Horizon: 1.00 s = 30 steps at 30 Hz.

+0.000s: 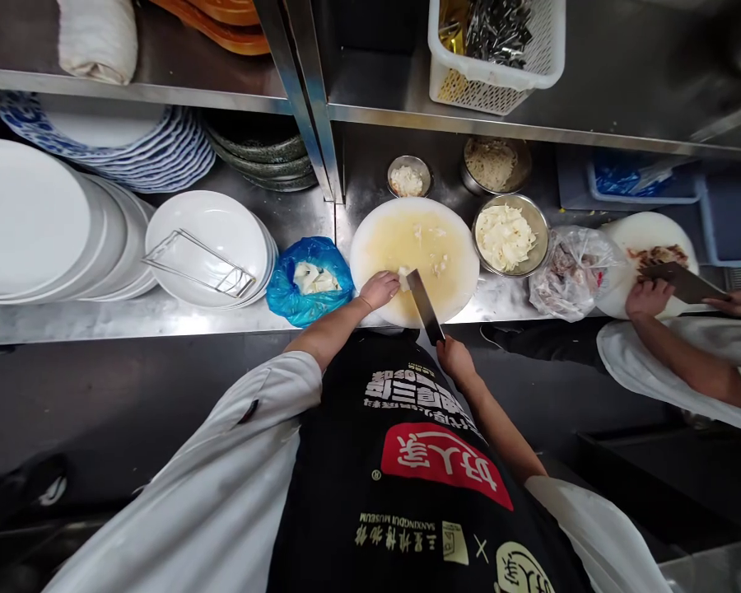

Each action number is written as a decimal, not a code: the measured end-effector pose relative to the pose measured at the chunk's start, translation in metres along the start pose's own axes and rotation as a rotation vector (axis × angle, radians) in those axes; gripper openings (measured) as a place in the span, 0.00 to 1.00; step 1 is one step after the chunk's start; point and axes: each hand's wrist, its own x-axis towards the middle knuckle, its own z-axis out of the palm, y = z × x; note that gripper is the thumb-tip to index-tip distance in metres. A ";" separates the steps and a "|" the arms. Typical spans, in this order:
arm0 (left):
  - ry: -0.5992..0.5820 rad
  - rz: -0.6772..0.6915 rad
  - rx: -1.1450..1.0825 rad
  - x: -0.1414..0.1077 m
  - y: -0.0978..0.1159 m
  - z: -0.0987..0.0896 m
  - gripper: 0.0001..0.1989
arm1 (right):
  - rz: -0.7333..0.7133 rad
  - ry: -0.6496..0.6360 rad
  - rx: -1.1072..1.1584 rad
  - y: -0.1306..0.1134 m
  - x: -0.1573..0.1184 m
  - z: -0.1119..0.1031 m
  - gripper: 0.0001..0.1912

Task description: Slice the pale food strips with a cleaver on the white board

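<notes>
A round cutting board point(376, 247) with a yellowish surface lies in front of me, with small pale bits on it. My right hand point(455, 359) is closed round the handle of a cleaver point(424, 303), whose blade lies over the board. Beside the blade, my left hand point(379, 289) rests at the board's left edge, fingers drawn together on a small pale piece point(403, 271). To the left sits a blue plastic bag point(284, 288) holding pale pieces. A metal bowl of pale slices point(506, 237) stands right of the board.
Stacked plates point(25, 218) and a wire rack point(201, 262) are at left. Small bowls point(409, 176) point(492, 163) stand behind the board, beneath a shelf edge point(395, 118). Rightward are a clear bag point(571, 276) and another person's hands point(650, 298) with a cleaver.
</notes>
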 end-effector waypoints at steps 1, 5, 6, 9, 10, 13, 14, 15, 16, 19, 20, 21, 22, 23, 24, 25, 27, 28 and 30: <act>-0.002 -0.002 -0.008 0.000 0.000 -0.001 0.13 | 0.002 -0.022 -0.009 0.000 0.000 0.000 0.17; -0.003 -0.004 -0.030 -0.001 -0.001 0.001 0.13 | -0.024 0.042 0.000 -0.001 -0.001 0.000 0.20; -0.001 -0.005 -0.028 -0.002 -0.002 0.001 0.13 | -0.030 0.050 0.004 -0.002 -0.001 0.000 0.20; 0.008 -0.001 -0.020 -0.003 -0.004 0.003 0.13 | -0.021 -0.025 -0.017 -0.005 -0.001 0.002 0.19; 0.011 0.002 -0.021 -0.003 -0.004 0.003 0.13 | -0.014 -0.059 -0.029 -0.003 -0.002 0.001 0.18; 0.020 0.014 -0.029 -0.003 -0.004 0.004 0.13 | -0.022 -0.076 -0.045 0.006 -0.011 -0.005 0.17; 0.021 0.015 -0.029 -0.003 -0.004 0.004 0.13 | -0.029 -0.052 -0.046 0.008 -0.013 -0.008 0.18; 0.020 0.016 -0.027 -0.003 -0.005 0.004 0.13 | -0.033 -0.017 -0.045 0.008 -0.014 -0.010 0.19; 0.019 0.014 -0.024 -0.003 -0.005 0.004 0.13 | -0.035 0.027 -0.040 0.005 -0.012 -0.012 0.20; 0.018 0.001 -0.018 -0.003 -0.004 0.003 0.12 | -0.038 0.133 -0.011 -0.015 0.003 -0.012 0.22; 0.019 -0.002 -0.016 -0.003 -0.004 0.003 0.12 | -0.037 0.122 -0.006 -0.022 0.010 -0.012 0.22; 0.018 -0.003 -0.015 -0.003 -0.003 0.002 0.12 | -0.033 0.089 -0.008 -0.027 0.016 -0.011 0.21; 0.017 -0.002 -0.014 -0.003 -0.003 0.002 0.12 | -0.029 0.047 -0.019 -0.029 0.020 -0.012 0.19; 0.016 0.001 -0.015 -0.003 -0.002 0.001 0.12 | -0.026 0.007 -0.034 -0.029 0.022 -0.013 0.18; 0.014 0.005 -0.015 -0.003 -0.002 0.001 0.13 | -0.022 -0.021 -0.052 -0.025 0.022 -0.014 0.17; 0.014 0.007 -0.016 -0.003 -0.002 0.001 0.13 | -0.023 -0.028 -0.067 -0.020 0.020 -0.017 0.16; 0.012 0.002 -0.014 -0.003 -0.003 0.001 0.12 | -0.034 0.014 -0.081 -0.008 0.012 -0.023 0.17; 0.010 -0.002 -0.012 -0.003 -0.003 0.001 0.12 | -0.040 0.053 -0.078 -0.004 0.009 -0.026 0.19; 0.006 -0.006 -0.009 -0.003 -0.004 0.002 0.12 | -0.055 0.149 -0.049 -0.002 0.007 -0.028 0.22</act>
